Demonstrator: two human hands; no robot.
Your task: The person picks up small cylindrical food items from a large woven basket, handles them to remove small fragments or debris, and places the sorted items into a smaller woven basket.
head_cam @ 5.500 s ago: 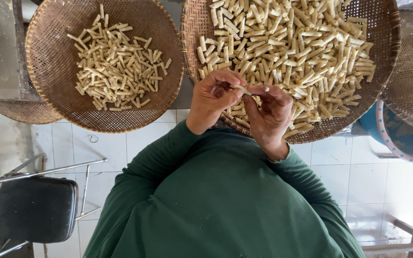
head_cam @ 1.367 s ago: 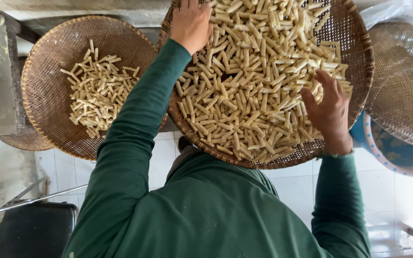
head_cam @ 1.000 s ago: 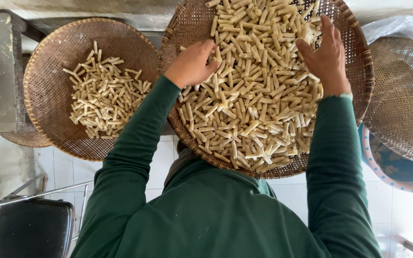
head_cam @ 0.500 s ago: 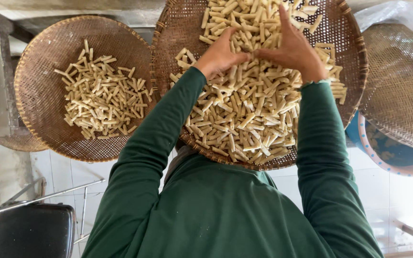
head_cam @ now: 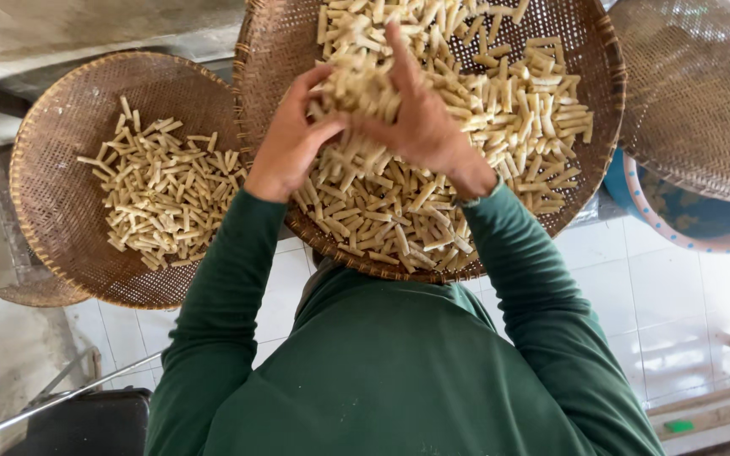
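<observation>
1. Pale dough sticks (head_cam: 433, 160) fill the big woven tray (head_cam: 589, 93), at twelve o'clock from the person.
2. Left hand (head_cam: 293, 148) and right hand (head_cam: 420, 127) cup together around a heaped handful.
3. Judged step: gathering; next calls for keeping palms closed so sticks don't spill.
4. Smaller woven tray (head_cam: 61, 143) with fewer sticks lies at nine o'clock.

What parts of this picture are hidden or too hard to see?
Head view only:
- Big basket: far rim cut off by the top edge.
- Sticks under the left hand and right hand: covered by them.
- Blue bowl: mostly hidden by the right-side basket.
- Floor by the feet: blocked by the green shirt.
</observation>
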